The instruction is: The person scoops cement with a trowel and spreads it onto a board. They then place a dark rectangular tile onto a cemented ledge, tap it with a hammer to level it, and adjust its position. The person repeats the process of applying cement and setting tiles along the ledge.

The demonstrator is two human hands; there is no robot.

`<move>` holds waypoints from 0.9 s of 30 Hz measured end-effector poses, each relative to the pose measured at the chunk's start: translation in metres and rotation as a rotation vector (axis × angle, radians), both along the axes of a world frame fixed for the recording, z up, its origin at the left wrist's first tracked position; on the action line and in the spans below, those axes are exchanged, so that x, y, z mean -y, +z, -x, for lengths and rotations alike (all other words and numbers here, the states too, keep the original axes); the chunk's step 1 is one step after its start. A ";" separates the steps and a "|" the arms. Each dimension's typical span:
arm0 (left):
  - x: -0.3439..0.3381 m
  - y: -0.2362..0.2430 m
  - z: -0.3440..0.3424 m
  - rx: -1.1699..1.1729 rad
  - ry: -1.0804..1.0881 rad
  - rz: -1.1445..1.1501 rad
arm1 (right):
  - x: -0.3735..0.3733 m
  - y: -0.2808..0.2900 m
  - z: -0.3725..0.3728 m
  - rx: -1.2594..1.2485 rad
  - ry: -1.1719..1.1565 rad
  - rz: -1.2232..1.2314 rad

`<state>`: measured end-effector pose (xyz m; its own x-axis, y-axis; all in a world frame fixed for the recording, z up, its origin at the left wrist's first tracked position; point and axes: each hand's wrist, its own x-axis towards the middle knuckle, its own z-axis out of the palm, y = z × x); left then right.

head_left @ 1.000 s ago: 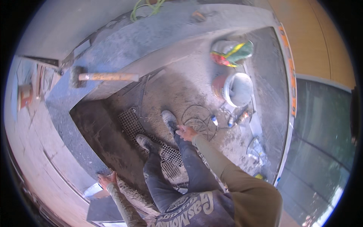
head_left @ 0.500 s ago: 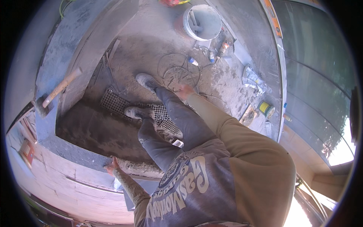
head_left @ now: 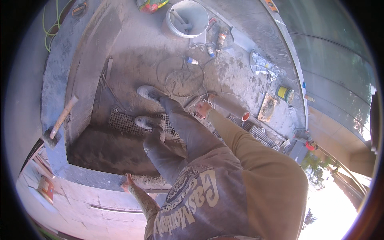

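Note:
Low on the left, my left hand point(head_left: 129, 182) grips the edge of a grey stone ledge point(head_left: 88, 172) beside a dark recess point(head_left: 106, 150). My right hand point(head_left: 203, 108) hangs near my right thigh, fingers apart and slightly bent, with nothing visible in it. My dusty shoes point(head_left: 148, 93) stand on and beside plastic grid mats point(head_left: 122, 120). A wooden-handled hammer point(head_left: 64, 117) lies on the left ledge. Coiled cable point(head_left: 182, 82) lies on the dusty floor beyond my feet.
White bucket point(head_left: 186, 20) with tools inside, colourful bag point(head_left: 152, 5), plastic bottle point(head_left: 192, 60), power tool point(head_left: 222, 38), yellow-labelled can point(head_left: 285, 94), white sack point(head_left: 260, 64), board point(head_left: 266, 108), green hose point(head_left: 52, 32). Glass panels point(head_left: 332, 68) line the right.
My view has swung, so the bucket now appears higher and more rightward floor shows. My right hand reads lower on the body beside my thigh; my left hand stays at the ledge edge.

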<state>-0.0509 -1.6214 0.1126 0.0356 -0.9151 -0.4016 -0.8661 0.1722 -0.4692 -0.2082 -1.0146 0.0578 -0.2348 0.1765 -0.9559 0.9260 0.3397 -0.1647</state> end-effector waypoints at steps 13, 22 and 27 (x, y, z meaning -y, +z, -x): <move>-0.008 -0.001 -0.014 0.022 0.029 -0.036 | 0.001 0.050 -0.050 -0.031 -0.028 -0.030; -0.001 0.043 0.029 0.023 -0.031 -0.123 | -0.005 0.048 -0.139 -0.040 -0.221 -0.032; -0.004 0.054 0.003 -0.053 0.055 -0.096 | 0.013 0.060 -0.092 -0.031 0.036 -0.068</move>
<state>-0.0538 -1.6176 0.1662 0.0611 -0.8697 -0.4899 -0.8984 0.1659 -0.4065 -0.1162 -1.0278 0.1177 -0.2716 0.2318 -0.9341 0.9079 0.3838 -0.1688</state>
